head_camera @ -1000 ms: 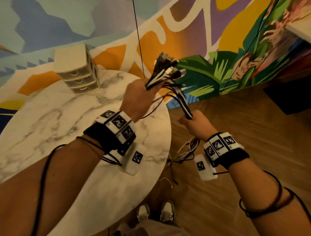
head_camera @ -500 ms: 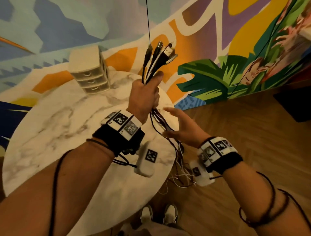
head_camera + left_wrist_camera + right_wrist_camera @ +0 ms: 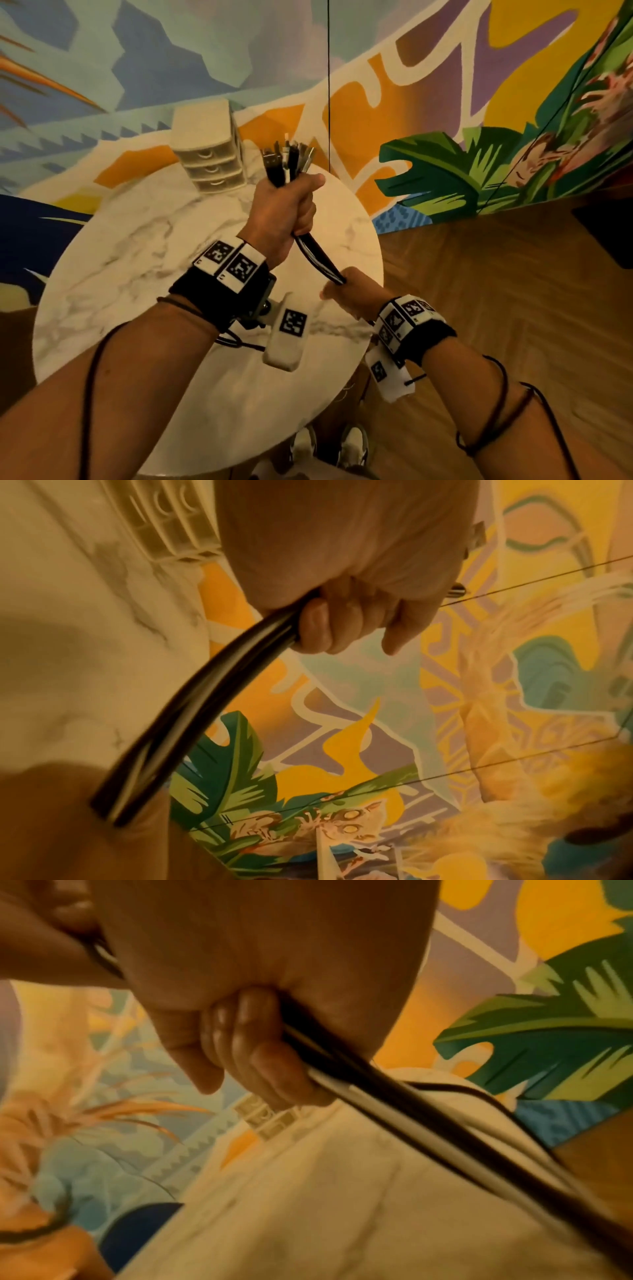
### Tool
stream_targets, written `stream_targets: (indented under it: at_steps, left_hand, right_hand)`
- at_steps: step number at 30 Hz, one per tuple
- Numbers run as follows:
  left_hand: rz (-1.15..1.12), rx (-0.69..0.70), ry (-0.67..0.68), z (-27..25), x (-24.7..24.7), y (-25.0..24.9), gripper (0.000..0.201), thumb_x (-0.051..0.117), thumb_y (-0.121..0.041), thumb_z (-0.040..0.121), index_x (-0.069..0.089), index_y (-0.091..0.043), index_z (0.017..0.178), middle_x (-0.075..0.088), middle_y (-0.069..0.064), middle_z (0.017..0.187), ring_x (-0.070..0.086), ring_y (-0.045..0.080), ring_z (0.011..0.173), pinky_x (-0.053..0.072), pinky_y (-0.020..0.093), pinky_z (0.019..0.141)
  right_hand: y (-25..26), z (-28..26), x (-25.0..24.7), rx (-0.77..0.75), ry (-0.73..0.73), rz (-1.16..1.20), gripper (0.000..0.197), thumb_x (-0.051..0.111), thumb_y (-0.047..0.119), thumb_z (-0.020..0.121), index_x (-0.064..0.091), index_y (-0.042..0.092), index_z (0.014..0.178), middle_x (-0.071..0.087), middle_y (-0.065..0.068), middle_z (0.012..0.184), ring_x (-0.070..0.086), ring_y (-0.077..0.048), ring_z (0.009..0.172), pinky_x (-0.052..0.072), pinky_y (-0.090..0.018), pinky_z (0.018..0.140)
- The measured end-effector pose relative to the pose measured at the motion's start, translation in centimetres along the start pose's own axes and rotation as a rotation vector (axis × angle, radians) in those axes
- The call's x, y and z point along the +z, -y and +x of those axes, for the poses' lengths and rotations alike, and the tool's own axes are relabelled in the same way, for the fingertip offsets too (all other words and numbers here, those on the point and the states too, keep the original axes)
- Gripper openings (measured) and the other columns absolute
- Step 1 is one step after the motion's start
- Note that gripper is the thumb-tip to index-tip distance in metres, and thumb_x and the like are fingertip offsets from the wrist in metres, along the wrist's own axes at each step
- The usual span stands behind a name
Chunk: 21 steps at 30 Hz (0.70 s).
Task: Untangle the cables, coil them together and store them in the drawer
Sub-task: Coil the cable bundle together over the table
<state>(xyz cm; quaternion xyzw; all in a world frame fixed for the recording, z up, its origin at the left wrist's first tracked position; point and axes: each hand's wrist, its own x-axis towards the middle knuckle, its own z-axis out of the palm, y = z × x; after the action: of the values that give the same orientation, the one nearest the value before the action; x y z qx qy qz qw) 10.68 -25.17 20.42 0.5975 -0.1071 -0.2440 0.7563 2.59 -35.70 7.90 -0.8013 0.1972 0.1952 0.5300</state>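
**Both hands closed on one cable bundle above the desk**

Where half a second ago the right hand point(image 3: 352, 291) was spread with flat fingers beside loosely hanging strands, in the head view it is now wrapped round the cables point(image 3: 317, 257), just below the left hand point(image 3: 284, 212). The left hand holds as before, fist curled on the bundle with the thumb laid across the top, though it sits lower and the plugs point(image 3: 287, 159) no longer fan so widely. Those plugs stick up and slightly away out of the fist. Between the two fists the strands run tight and straight as one band, its long axis slanting down and to the right, over the right part of the round marble desk point(image 3: 137, 274). The small drawer unit point(image 3: 209, 150) stands at the desk's far edge, well apart from both hands, its three drawers closed.

From the left wrist, curled fingers point(image 3: 318, 626) clamp the dark bundle point(image 3: 192, 710), which leaves the fist and sweeps toward the lower left, blurred; the drawer unit point(image 3: 167, 528) shows beyond.

From the right wrist, fingers point(image 3: 260, 1053) close round black and white strands point(image 3: 394, 1110) that stretch away to the lower right, one thin black strand bowing loose from the rest.
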Motion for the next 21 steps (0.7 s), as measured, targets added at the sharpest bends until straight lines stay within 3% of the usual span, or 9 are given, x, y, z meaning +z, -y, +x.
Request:
stream_targets:
  at_steps: [3, 5, 7, 9, 12, 16, 19, 21]
  left_hand:
    - [-0.005, 0.022, -0.102, -0.6, -1.2, 0.8, 0.039, 0.054, 0.000, 0.089, 0.035, -0.017, 0.059, 0.023, -0.005, 0.039, 0.018, 0.009, 0.031, 0.015, 0.019, 0.038]
    - [-0.001, 0.028, -0.130, -1.0, -1.9, 0.9, 0.040, 0.055, 0.001, 0.088, 0.035, -0.017, 0.059, 0.024, -0.006, 0.039, 0.019, 0.009, 0.032, 0.014, 0.020, 0.039]
    - [0.007, 0.037, -0.129, -1.3, -2.7, 0.6, 0.040, 0.054, 0.002, 0.088, 0.036, -0.018, 0.059, 0.024, -0.006, 0.040, 0.019, 0.009, 0.032, 0.012, 0.022, 0.040]
    - [0.053, 0.041, -0.111, -1.6, -3.5, 0.1, 0.039, 0.055, 0.003, 0.088, 0.037, -0.018, 0.061, 0.024, -0.006, 0.041, 0.019, 0.010, 0.032, 0.012, 0.023, 0.041]
    - [0.153, 0.023, -0.116, -2.1, -3.9, 0.1, 0.036, 0.059, 0.003, 0.085, 0.050, -0.019, 0.059, 0.027, -0.006, 0.040, 0.022, 0.011, 0.033, 0.015, 0.023, 0.042]
    - [0.279, 0.029, -0.087, -2.7, -3.7, -0.3, 0.036, 0.055, 0.007, 0.086, 0.049, -0.014, 0.058, 0.035, -0.002, 0.038, 0.028, 0.012, 0.033, 0.024, 0.020, 0.040]
    - [0.374, 0.008, -0.082, -2.6, -4.4, -0.6, 0.042, 0.047, 0.011, 0.084, 0.042, -0.009, 0.047, 0.038, -0.003, 0.032, 0.032, 0.011, 0.031, 0.027, 0.018, 0.039]
    - [0.441, -0.021, -0.117, -2.6, -4.9, -0.6, 0.042, 0.047, 0.011, 0.083, 0.043, -0.008, 0.045, 0.039, -0.003, 0.030, 0.035, 0.011, 0.031, 0.029, 0.019, 0.041]
  right_hand:
    - [-0.8, 0.4, -0.1, 0.112, 0.178, 0.040, 0.025, 0.059, 0.014, 0.087, 0.048, 0.011, 0.064, 0.037, 0.005, 0.037, 0.030, -0.011, 0.031, 0.025, -0.024, 0.043]
    - [0.1, 0.4, -0.5, 0.114, 0.320, 0.005, 0.023, 0.059, 0.007, 0.086, 0.052, 0.009, 0.065, 0.042, 0.001, 0.041, 0.037, -0.013, 0.035, 0.033, -0.027, 0.044]
    - [2.3, 0.2, -1.3, 0.021, 0.378, 0.016, 0.016, 0.056, 0.004, 0.088, 0.058, 0.013, 0.076, 0.056, 0.001, 0.056, 0.052, -0.012, 0.050, 0.045, -0.027, 0.055]
    - [6.2, -0.3, -2.5, -0.183, 0.207, 0.184, 0.012, 0.048, 0.023, 0.094, 0.060, 0.023, 0.094, 0.064, 0.003, 0.083, 0.060, -0.011, 0.078, 0.045, -0.027, 0.076]
    - [13.7, -2.0, -4.1, -0.469, -0.120, 0.345, 0.038, 0.027, 0.038, 0.101, 0.058, 0.023, 0.117, 0.065, 0.004, 0.109, 0.060, -0.009, 0.100, 0.042, -0.033, 0.095]
    - [18.9, -3.8, -2.9, -0.565, -0.123, -0.048, 0.060, 0.024, 0.058, 0.096, 0.065, 0.020, 0.116, 0.068, 0.002, 0.110, 0.061, -0.012, 0.104, 0.042, -0.028, 0.093]
    - [18.6, -4.4, -1.3, -0.642, -0.229, -0.249, 0.061, 0.024, 0.054, 0.098, 0.067, 0.012, 0.108, 0.069, -0.008, 0.105, 0.062, -0.024, 0.099, 0.046, -0.042, 0.095]
    - [17.9, -4.6, -0.8, -0.664, -0.261, -0.319, 0.052, 0.028, 0.047, 0.100, 0.066, 0.012, 0.102, 0.067, -0.005, 0.098, 0.060, -0.022, 0.091, 0.045, -0.036, 0.086]
